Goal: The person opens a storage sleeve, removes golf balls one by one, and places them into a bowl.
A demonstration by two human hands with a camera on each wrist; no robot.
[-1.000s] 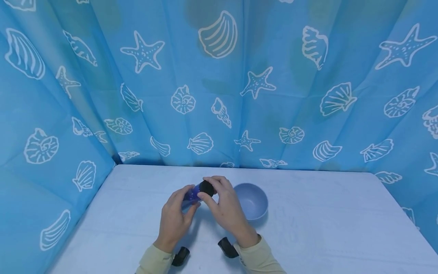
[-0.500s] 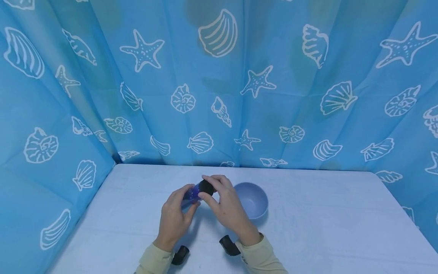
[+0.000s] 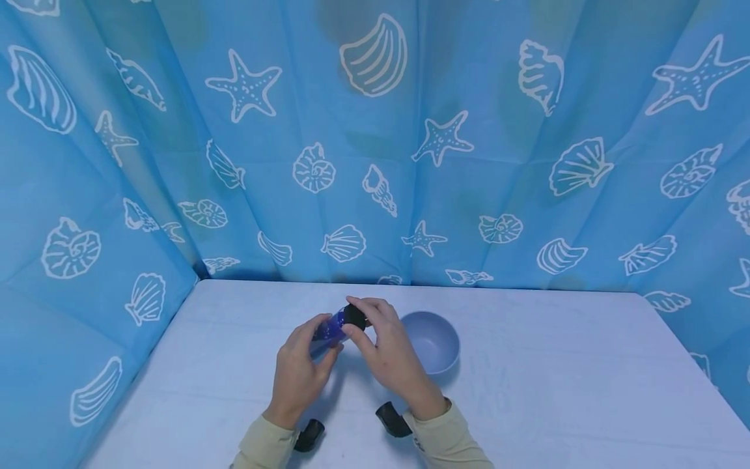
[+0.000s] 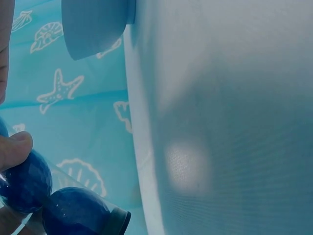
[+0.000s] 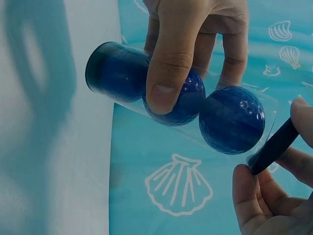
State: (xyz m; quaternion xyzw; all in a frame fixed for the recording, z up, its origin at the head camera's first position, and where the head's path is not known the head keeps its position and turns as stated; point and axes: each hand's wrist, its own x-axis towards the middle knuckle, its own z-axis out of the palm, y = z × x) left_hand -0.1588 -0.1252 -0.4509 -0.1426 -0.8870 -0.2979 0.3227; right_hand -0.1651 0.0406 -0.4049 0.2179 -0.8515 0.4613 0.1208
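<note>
A clear tube of blue faceted balls is held tilted above the table, its lidded end up and to the right. My left hand grips the tube's side, the thumb across its middle in the right wrist view. With thumb and fingers my right hand pinches the black lid. That lid stands at an angle to the tube's mouth, one edge right at the rim. In the left wrist view the tube's dark closed base points lower right.
A blue bowl stands on the white-covered table, just right of my right hand. Black wrist-camera mounts stick out from both sleeves. A blue curtain with white shell prints hangs behind the table.
My right thumb and the black lid have shifted slightly up, and a little more of the tube shows beside the lid. My left hand stays almost still.
</note>
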